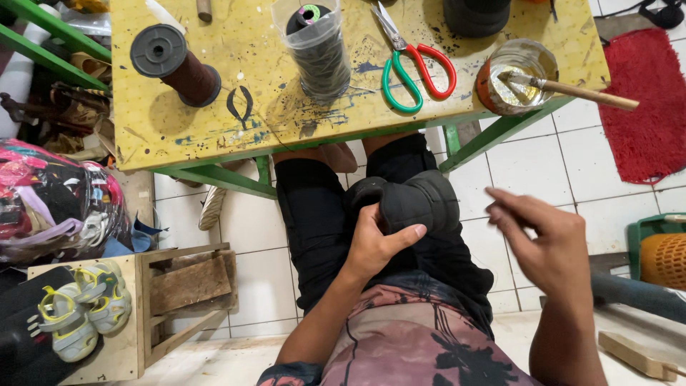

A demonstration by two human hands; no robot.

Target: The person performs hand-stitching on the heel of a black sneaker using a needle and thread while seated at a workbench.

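On the lap, the left hand [371, 246] gripped a black padded shoe upper [407, 200], its long axis running left to right, while the right hand [547, 239] hovered open and blurred beside it. White floor tiles [529, 164] lay beneath. Farther off, near the yellow tabletop [179, 121] front edge, stood red-and-green scissors [411, 68], a glue tin [514, 75] with brush [579, 91], a brown thread spool [175, 63] and a bagged black spool [318, 46].

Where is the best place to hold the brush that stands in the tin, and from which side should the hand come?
Probably the bare wooden handle of the brush, from the right: it sticks out past the tin and the table edge, while the bristles sit inside.
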